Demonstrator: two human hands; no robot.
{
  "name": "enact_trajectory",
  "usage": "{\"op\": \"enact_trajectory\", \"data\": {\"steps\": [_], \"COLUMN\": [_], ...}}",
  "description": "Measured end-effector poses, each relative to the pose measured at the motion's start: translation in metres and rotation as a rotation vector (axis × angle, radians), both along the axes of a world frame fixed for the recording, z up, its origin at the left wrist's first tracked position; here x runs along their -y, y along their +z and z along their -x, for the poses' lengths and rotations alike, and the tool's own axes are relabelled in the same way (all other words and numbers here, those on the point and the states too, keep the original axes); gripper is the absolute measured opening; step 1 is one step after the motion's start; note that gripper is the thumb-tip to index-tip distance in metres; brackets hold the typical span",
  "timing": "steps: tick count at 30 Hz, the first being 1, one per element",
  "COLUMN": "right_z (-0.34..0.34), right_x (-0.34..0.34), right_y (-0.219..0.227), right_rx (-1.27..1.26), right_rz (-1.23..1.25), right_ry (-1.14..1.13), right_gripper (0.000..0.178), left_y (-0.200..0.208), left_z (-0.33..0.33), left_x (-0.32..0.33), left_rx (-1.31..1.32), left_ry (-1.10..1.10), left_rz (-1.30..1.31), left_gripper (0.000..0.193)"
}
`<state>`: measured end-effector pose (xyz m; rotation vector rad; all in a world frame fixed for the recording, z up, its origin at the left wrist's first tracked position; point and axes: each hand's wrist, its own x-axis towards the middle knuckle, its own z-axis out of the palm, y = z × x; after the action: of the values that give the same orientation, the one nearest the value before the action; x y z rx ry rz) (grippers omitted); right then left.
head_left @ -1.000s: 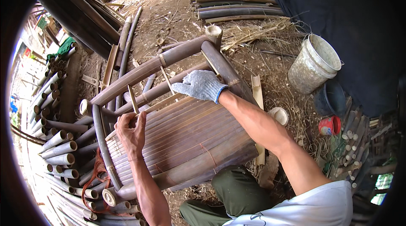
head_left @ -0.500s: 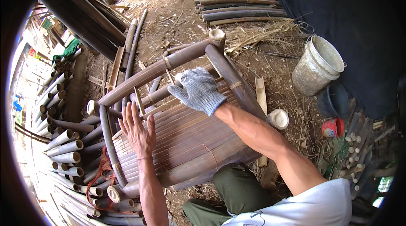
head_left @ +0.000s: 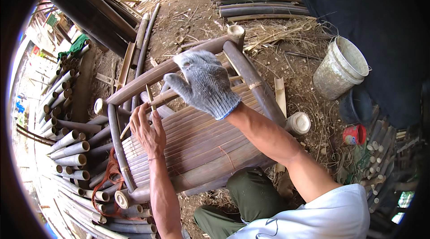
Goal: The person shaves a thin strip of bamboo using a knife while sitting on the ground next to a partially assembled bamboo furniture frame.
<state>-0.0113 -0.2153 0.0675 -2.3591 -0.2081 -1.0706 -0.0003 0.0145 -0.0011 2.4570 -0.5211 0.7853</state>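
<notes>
In front of me stands a bamboo seat frame with a slatted seat (head_left: 197, 142) and a thick top rail (head_left: 150, 80). My left hand (head_left: 150, 131) is bare, its fingers bent around a thin bamboo strip (head_left: 166, 97) along the back of the seat, beside a slim upright peg (head_left: 148, 92). My right hand (head_left: 201, 82), in a grey knit glove, hovers over the rail and the rear of the slats. Its thumb stands apart from the other fingers, and nothing shows in it. The glove hides part of the rail and strip.
Cut bamboo poles (head_left: 71, 154) are stacked at the left, with orange twine (head_left: 109, 176) beside them. More poles (head_left: 260, 4) lie at the far side. On the right are a dirty white bucket (head_left: 338, 69), a red container (head_left: 354, 134) and a dark cloth (head_left: 380, 37).
My left hand's fingers have bent from flat to curled around the strip. My gloved right hand has risen and turned, with its fingertips now over the top rail. The view has shifted slightly.
</notes>
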Motion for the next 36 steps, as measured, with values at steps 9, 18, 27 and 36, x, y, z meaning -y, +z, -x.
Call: {"op": "enact_trajectory", "data": {"steps": [9,18,27,36], "right_z": [-0.030,-0.002,-0.015,0.015], "right_x": [-0.033,0.058,0.064,0.055], "right_y": [-0.023,-0.032,-0.033,-0.065], "right_rx": [-0.088,-1.246,-1.388,-0.829], "right_rz": [0.022,0.321,0.383,0.396], "right_ry": [0.082,-0.158,-0.016,-0.220], "right_gripper": [0.067,0.080,0.076,0.066], "left_y": [-0.007,-0.011,-0.021,-0.013], "left_z": [-0.005,-0.012,-0.015,0.002], "left_x": [-0.005,0.000,-0.018,0.013], "left_rx": [-0.083,-0.460,-0.405,-0.282], "left_ry": [-0.012,0.212,0.196,-0.238], "left_rz": [0.003,-0.148,-0.251,-0.265], "left_gripper": [0.041,0.037,0.030,0.043]}}
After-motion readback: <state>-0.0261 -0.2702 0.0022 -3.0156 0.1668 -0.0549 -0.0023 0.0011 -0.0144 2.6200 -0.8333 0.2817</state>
